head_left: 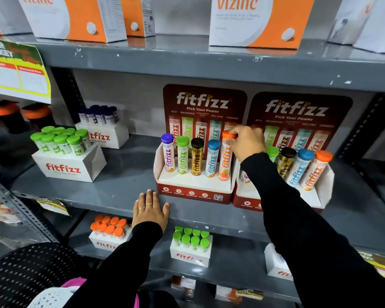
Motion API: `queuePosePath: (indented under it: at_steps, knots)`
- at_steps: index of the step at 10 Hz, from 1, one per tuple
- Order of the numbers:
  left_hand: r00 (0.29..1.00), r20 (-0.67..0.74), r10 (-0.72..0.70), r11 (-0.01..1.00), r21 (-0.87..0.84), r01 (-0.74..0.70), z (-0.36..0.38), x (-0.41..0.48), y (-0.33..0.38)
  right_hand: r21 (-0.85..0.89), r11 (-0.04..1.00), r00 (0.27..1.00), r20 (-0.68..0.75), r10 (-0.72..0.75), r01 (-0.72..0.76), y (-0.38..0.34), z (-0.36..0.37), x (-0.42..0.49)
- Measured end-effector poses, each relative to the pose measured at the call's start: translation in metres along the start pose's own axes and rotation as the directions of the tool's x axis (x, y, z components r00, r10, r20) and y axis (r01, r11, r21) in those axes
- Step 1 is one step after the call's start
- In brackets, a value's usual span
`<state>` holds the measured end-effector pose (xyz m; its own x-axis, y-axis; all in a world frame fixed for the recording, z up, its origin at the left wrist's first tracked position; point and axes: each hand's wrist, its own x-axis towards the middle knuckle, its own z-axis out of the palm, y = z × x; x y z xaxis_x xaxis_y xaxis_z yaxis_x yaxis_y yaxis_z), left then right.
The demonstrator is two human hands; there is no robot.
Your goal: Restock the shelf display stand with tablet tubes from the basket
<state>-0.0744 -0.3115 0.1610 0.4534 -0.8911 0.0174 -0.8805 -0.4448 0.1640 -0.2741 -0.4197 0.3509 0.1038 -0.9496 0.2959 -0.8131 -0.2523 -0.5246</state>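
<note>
Your right hand (246,142) pinches the orange tube (225,160) by its cap; left hand (151,211) lies flat, open on the shelf (120,192). Seat it upright, label forward.

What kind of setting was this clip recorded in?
Most likely a shop aisle, perhaps a pharmacy or supermarket. Grey metal shelving carries branded fitfizz display stands of tablet tubes, a yellow price tag hangs from the shelf above, and boxed vizinc stock sits on top.

Grey shelf (129,174): two display stands (193,185) right of centre, two white tube boxes (69,167) left, left hand (150,210) flat on front edge.
</note>
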Motion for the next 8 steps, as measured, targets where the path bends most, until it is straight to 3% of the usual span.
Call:
queuePosePath:
  at_steps: [2,5,6,7,8]
  knots:
    - [1.000,0.006,0.015,1.000,0.016,-0.015,-0.001,0.000,0.000,-0.039,0.999,0.999,-0.049,-0.008,0.006,0.009,0.012,-0.007]
    - [0.999,0.046,0.019,1.000,0.004,-0.019,-0.008,0.000,0.001,-0.155,0.986,0.999,0.000,-0.053,0.052,0.012,0.011,-0.011]
    - [0.999,0.039,0.010,1.000,-0.023,-0.009,-0.012,-0.003,0.001,-0.189,0.971,0.985,-0.060,-0.162,0.148,0.013,0.011,-0.027]
    - [0.994,-0.093,0.059,0.987,-0.142,-0.072,-0.017,-0.020,0.013,-0.184,0.940,0.956,0.006,-0.292,0.288,0.012,0.005,-0.063]
    - [0.957,-0.264,0.117,0.954,-0.239,-0.182,-0.024,-0.033,0.031,-0.154,0.769,0.779,0.011,-0.627,0.621,0.029,0.019,-0.131]
